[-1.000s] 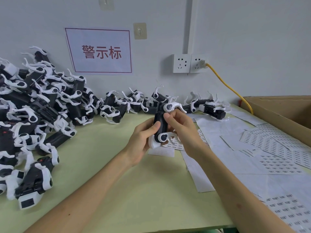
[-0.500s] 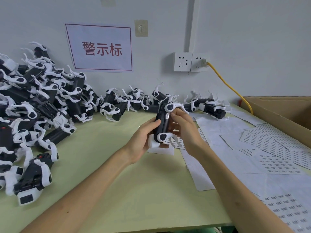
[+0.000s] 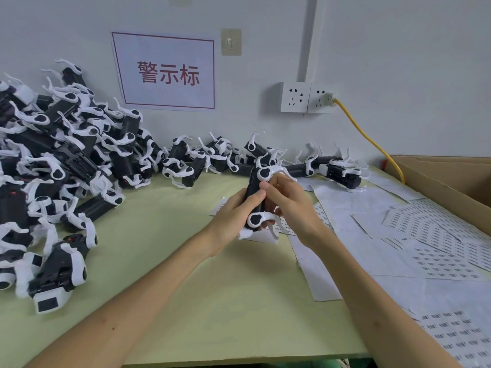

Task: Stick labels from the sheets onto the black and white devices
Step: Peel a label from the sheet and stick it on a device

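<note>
- I see a pale green table (image 3: 186, 282) set against a white wall
- On my left, a big heap of black and white devices (image 3: 53, 168) is stacked against the wall, and a thinner row of devices (image 3: 233, 158) runs along the back of the table
- On my right, white label sheets (image 3: 425, 235) overlap across the table, beside an open cardboard box (image 3: 449, 181)
- On the wall are a sign with red characters (image 3: 164, 73), two sockets (image 3: 305, 100) and a yellow cable (image 3: 369, 139) plugged into the right one
- One device (image 3: 255, 219) is held roughly upright above the table's middle, near the sheets
- It has a black body, a white rounded piece with a black disc at each end, and thin curved white prongs
- The left hand (image 3: 231, 219) grips its body, thumb laid across the front
- The right hand (image 3: 295, 205) curls around the far side, its thumb tip touching the left thumb
- The thumbs cover that spot, so I cannot tell whether a label sits there
</note>
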Tool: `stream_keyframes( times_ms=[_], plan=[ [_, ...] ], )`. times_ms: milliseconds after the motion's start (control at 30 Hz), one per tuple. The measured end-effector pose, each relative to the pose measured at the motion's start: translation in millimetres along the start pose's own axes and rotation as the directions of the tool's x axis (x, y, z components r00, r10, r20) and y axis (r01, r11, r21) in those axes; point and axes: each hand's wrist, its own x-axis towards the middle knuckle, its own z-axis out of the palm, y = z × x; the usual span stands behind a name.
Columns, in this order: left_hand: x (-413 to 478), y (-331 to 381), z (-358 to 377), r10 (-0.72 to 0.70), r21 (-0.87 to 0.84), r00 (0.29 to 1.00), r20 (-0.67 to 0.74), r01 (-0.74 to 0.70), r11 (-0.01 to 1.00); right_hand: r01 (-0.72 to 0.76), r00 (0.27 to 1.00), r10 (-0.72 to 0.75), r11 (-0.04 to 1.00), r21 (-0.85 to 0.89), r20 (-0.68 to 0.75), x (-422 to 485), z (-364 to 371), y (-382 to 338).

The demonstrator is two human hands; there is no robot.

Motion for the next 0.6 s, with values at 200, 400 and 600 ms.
stream_keyframes(
  times_ms=[200, 400, 600],
  plan=[
    [-0.8, -1.8, -1.3, 0.011, -0.011, 1.000, 0.000, -0.011, 1.000, -0.024, 0.999, 0.024, 1.000, 0.019, 0.031, 1.5, 1.0, 0.4],
    [-1.2, -0.8, -2.4, 0.001, -0.030, 1.000, -0.018, -0.001, 1.000, -0.034, 0.997, 0.032, 0.999, 0.034, 0.068, 1.2, 0.1, 0.0],
    [-1.1, 0.0, -2.8, -0.019, -0.038, 1.000, -0.006, 0.019, 0.999, -0.036, 0.996, 0.033, 0.999, 0.039, 0.084, 0.6, -1.7, -2.3]
  ],
)
